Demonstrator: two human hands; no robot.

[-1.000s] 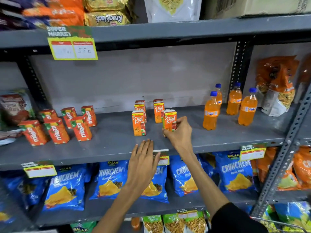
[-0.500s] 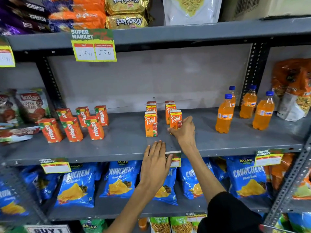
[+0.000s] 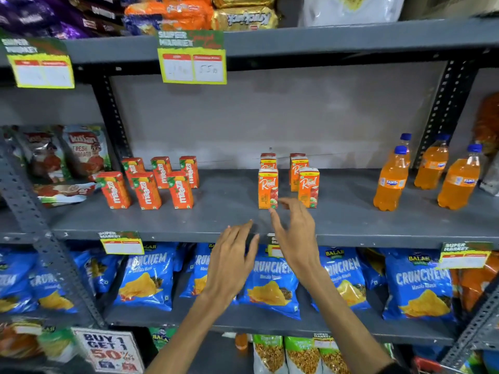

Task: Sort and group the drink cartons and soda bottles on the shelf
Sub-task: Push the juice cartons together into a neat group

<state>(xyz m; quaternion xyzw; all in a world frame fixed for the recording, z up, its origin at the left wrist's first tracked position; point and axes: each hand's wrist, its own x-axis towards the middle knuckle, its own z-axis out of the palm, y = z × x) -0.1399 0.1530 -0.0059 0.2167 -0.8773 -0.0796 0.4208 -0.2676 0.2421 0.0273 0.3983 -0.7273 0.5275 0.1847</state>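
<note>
Several orange Real cartons (image 3: 267, 188) stand upright in two rows at the middle of the grey shelf (image 3: 229, 211). Several red-orange Maaza cartons (image 3: 147, 194) are grouped at the shelf's left. Several orange Fanta bottles (image 3: 391, 182) with blue caps stand at the right. My right hand (image 3: 295, 233) hovers just in front of the Real cartons, fingers spread, holding nothing. My left hand (image 3: 232, 257) sits at the shelf's front edge, fingers apart and empty.
Blue Crunchem snack bags (image 3: 145, 279) fill the shelf below. Tomato packets (image 3: 83, 152) lean at the far left, orange packets (image 3: 488, 122) at the far right. Price tags (image 3: 193, 59) hang from shelf edges. Perforated steel uprights (image 3: 442, 109) frame the bay.
My right hand has let go of the front right Real carton and drawn back toward me. The left hand has lifted slightly off the shelf edge. The view shifted left.
</note>
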